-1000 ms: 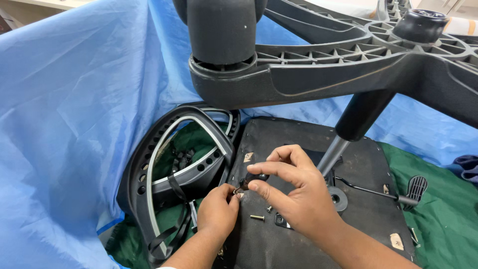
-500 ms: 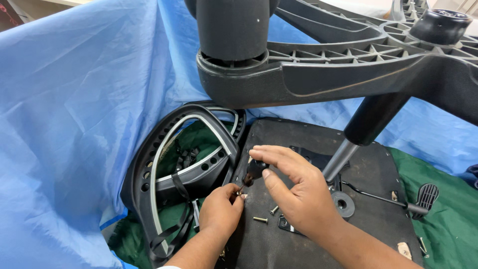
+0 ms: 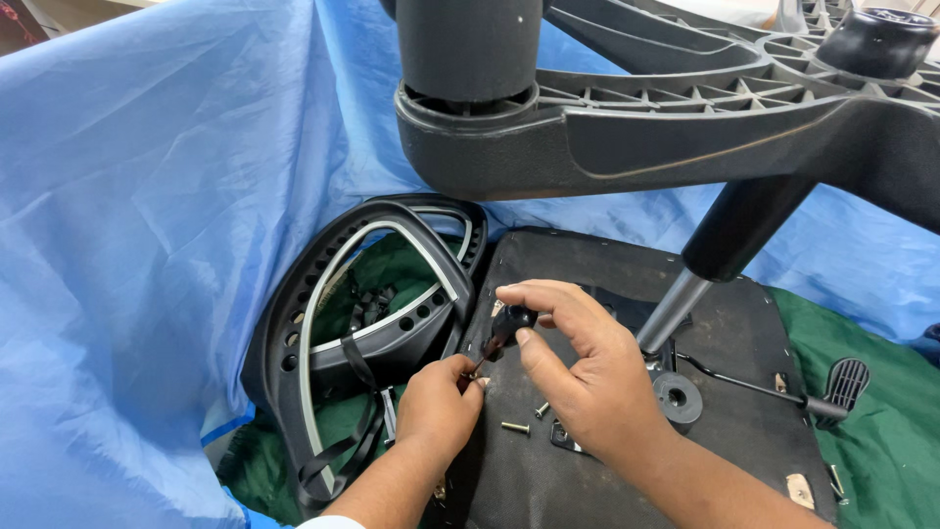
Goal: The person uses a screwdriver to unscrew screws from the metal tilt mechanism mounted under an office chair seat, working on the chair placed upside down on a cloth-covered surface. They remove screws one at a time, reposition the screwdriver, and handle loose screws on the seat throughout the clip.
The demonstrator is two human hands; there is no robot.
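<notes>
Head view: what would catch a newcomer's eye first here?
The dark star-shaped chair base looms across the top, its column slanting down to the upturned seat underside. At centre, the right hand pinches a small black screwdriver while the left hand steadies its tip; loose screws lie beside them. A curved black armrest frame lies left, on blue sheeting.

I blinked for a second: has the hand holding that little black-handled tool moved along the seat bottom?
No, hardly: the right hand still grips the black-handled tool just left of the silver gas-lift post, as before; only the camera shifted.
</notes>
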